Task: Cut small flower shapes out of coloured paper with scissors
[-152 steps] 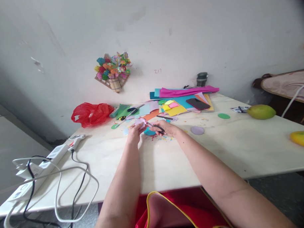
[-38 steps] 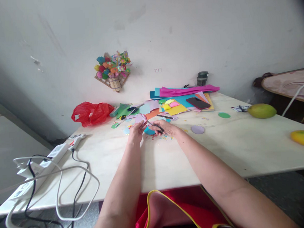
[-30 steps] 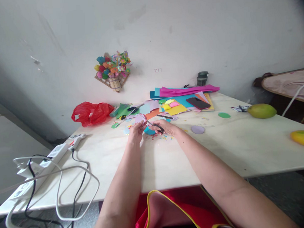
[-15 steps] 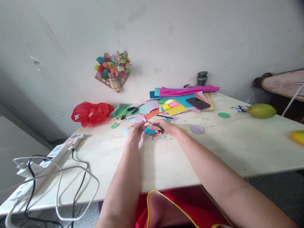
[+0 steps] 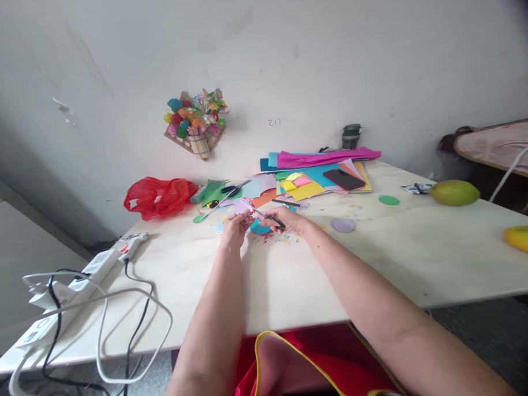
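My right hand (image 5: pixel 286 220) is closed round the black handles of a pair of scissors (image 5: pixel 273 221), whose blades point up and left toward my other hand. Pinched in my left hand (image 5: pixel 238 226) is a small pink paper piece (image 5: pixel 246 205), partly hidden by the fingers and blades. Beneath the hands a blue paper piece (image 5: pixel 260 226) lies on the white table (image 5: pixel 288 284), with tiny coloured scraps (image 5: pixel 289 238) around it. A lilac paper circle (image 5: pixel 343 224) rests to the right of my right hand.
Coloured sheets (image 5: pixel 319 176) with a phone (image 5: pixel 343 179) lie at the back. Second scissors (image 5: pixel 231 190) and a red plastic bag (image 5: pixel 160 197) are back left. Power strips (image 5: pixel 77 294) with cables occupy the left; a green-yellow fruit (image 5: pixel 454 192) and green circle (image 5: pixel 389 200) are on the right.
The pink paper and my left fingers have shifted very slightly by the scissor blades. My right hand keeps its grip, and the rest looks the same.
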Demonstrator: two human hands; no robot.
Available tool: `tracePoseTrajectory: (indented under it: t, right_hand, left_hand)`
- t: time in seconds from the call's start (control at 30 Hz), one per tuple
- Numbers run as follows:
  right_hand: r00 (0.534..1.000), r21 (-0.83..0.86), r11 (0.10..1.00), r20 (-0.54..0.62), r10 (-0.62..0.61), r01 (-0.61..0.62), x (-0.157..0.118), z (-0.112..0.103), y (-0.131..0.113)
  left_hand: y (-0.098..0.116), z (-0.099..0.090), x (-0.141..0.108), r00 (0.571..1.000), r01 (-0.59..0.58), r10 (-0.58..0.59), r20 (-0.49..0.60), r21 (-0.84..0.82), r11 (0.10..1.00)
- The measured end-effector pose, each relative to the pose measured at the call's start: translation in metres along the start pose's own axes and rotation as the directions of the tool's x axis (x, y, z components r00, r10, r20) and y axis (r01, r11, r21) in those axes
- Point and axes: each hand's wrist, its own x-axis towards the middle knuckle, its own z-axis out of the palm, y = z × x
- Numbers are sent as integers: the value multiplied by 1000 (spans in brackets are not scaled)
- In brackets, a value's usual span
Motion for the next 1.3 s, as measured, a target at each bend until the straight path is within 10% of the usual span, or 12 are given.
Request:
tracePoseTrajectory:
  t: [1.3]
  right_hand:
    - [1000,30,1000,29,8,-9,-3,1,-3]
  left_hand:
    - [-1,-3,3,1000,10,-10,-10,7,1000]
